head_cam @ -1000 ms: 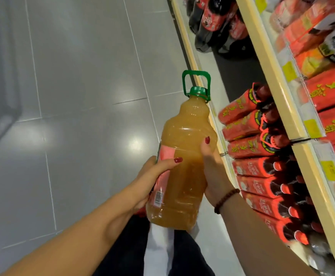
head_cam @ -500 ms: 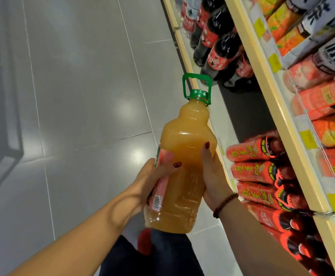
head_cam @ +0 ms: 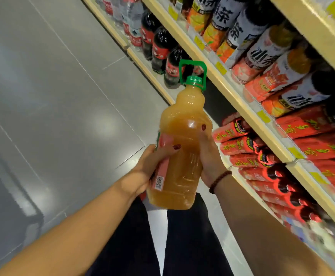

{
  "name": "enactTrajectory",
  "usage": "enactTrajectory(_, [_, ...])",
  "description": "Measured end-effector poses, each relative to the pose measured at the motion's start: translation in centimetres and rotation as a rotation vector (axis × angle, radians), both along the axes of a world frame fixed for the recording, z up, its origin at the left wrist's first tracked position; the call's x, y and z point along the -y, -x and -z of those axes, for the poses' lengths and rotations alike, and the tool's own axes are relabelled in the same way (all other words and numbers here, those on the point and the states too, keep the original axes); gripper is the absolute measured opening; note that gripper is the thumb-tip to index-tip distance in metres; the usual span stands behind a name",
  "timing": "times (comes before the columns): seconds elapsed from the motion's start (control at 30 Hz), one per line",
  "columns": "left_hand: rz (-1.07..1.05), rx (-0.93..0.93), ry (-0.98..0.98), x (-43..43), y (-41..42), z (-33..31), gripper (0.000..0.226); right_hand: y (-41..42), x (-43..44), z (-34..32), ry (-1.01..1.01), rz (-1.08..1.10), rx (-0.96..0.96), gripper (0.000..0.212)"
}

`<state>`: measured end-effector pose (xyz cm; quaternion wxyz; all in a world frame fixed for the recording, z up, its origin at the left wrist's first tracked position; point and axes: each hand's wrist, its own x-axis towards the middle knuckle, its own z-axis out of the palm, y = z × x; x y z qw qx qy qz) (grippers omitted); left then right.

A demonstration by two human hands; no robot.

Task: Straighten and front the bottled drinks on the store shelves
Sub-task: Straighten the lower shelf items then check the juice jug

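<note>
A large bottle of cloudy orange juice (head_cam: 182, 148) with a green cap and green carry handle is held upright in the aisle, in front of the shelves. My left hand (head_cam: 152, 166) grips its left side over the pink label. My right hand (head_cam: 209, 156) grips its right side, thumb on the front. Red-labelled dark bottles (head_cam: 240, 144) fill the bottom shelf to the right of it. Cola bottles (head_cam: 162, 50) stand further along the same shelf, with a dark gap (head_cam: 216, 104) between the two groups.
The cream shelf edge (head_cam: 232, 92) with yellow price tags runs diagonally across the right. Above it stand tea and juice bottles (head_cam: 262, 56). Grey tiled floor (head_cam: 63, 96) spreads to the left. My dark trouser legs (head_cam: 182, 246) show below.
The view has tilted up and along the shelves, so more upper-shelf bottles show. The juice bottle stays held in both hands, carried slightly higher and toward the shelf.
</note>
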<state>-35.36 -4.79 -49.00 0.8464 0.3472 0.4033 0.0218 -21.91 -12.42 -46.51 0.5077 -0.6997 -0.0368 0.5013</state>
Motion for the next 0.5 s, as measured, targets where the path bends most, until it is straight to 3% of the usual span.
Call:
enactTrajectory(0.07, [0.08, -0.032, -0.02, -0.7, 0.8, -1.8, 0.083, 1.5, 0.4, -2.0, -0.022, 0.102, -0.003, 0.092])
enactTrajectory(0.23, [0.317, 0.016, -0.094, -0.8, 2.8, -7.0, 0.048, 5.6, 3.0, -6.4, -0.099, 0.344, -0.02, 0.08])
enactTrajectory(0.37, [0.477, -0.011, -0.159, 0.5, 3.1, -9.7, 0.067, 7.9, 5.9, -9.2, -0.111, 0.509, -0.008, 0.08])
enactTrajectory(0.5, [0.631, -0.02, -0.176, 3.9, 2.3, -11.5, 0.1, 9.4, 10.6, -11.1, -0.088, 0.647, 0.021, 0.097])
